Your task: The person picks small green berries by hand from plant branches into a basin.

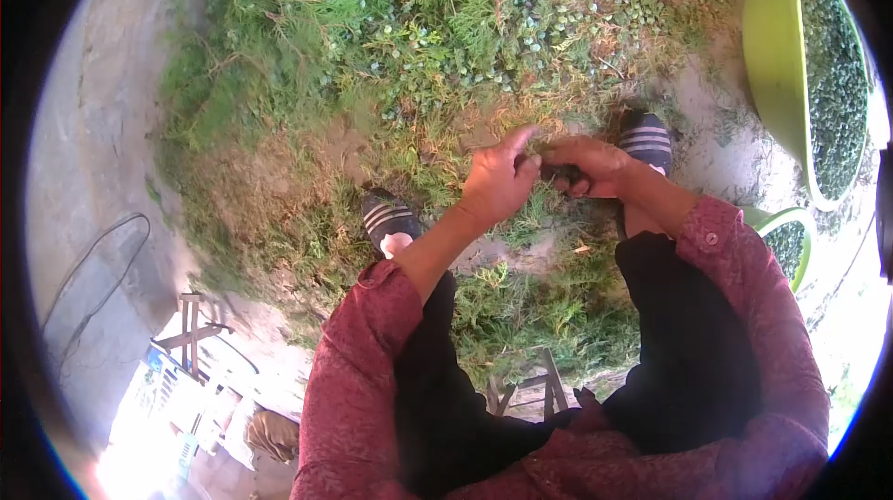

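Note:
My left hand (500, 176) and my right hand (588, 163) meet in front of me, above a layer of cut evergreen sprigs (521, 286). The left fingers are curled in, with the thumb pointing up and to the right. On the right hand the fingers also curl inward, and their tips look dark. Whatever lies between the two hands is too small and hidden to name. Beyond them a heap of leafy evergreen branches (372, 26) carries small blue-green cones (535, 35).
At the right stand a large lime-green tub (777, 53) full of small green pieces and a smaller green tub (807, 244). My striped shoes (389, 216) rest among the sprigs. A wooden stool (191, 337) and a looped cable (102, 258) lie at the left.

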The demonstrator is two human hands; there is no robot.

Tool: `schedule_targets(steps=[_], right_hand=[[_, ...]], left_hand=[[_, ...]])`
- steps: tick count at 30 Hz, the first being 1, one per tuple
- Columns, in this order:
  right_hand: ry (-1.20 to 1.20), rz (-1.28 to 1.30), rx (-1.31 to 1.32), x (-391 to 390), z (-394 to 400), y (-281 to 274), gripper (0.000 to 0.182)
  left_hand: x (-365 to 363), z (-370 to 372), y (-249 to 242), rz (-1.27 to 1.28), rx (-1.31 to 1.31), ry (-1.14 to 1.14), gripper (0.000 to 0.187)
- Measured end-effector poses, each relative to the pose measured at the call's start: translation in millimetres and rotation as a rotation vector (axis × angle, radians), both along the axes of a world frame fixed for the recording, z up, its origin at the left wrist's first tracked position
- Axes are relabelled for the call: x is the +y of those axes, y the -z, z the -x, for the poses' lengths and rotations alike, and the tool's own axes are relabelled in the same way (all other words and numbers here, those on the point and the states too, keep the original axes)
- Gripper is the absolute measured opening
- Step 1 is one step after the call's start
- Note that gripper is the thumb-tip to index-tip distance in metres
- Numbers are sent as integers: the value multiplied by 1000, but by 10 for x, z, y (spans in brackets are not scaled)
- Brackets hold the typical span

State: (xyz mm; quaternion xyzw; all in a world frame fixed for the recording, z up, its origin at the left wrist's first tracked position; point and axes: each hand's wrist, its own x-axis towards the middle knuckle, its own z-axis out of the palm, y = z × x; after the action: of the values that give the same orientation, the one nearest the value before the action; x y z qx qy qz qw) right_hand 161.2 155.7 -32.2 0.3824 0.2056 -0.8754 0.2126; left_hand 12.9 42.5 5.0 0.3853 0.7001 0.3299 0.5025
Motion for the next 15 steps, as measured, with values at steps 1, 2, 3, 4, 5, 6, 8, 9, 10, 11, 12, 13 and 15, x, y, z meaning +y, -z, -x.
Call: schedule_targets(steps=[1,2,3,4,5,6,8,9,10,11,12,13,15], right_hand=[[-3,1,1,1,19,-35,20],[-56,-8,-3,-9,33,-74,19],[-110,-19,-5,-12,52,-90,17],[-116,-18,0,-9,55,-76,17],[-237,-46,8,-11,51,-59,16],[-354,-69,17,-43,56,-45,14],[-569,-297,159,-84,69,-74,15],[-778,-537,296,-82,60,-96,17],[-781,-535,294,-96,16,-69,17],[-817,-599,360,-114,-43,-16,18],[-852,-665,430,-107,-51,2,19],[-853,-668,433,-91,-44,8,19],[-616,-296,178,-43,-8,-75,21]], left_hand=[[-15,30,31,-9,28,34,22],[-60,27,69,-7,30,30,22],[-104,28,108,-56,74,129,18],[-154,32,144,-103,120,226,14],[-194,34,137,-97,127,219,14],[-253,26,124,-85,191,276,11],[-388,17,55,-69,253,333,10],[-466,21,-14,-63,230,358,12],[-542,30,-70,-58,204,383,15],[-637,67,-91,-59,202,381,15],[-736,145,-94,48,201,488,15],[-808,229,-89,158,201,595,17],[-852,366,-104,255,283,510,16]])
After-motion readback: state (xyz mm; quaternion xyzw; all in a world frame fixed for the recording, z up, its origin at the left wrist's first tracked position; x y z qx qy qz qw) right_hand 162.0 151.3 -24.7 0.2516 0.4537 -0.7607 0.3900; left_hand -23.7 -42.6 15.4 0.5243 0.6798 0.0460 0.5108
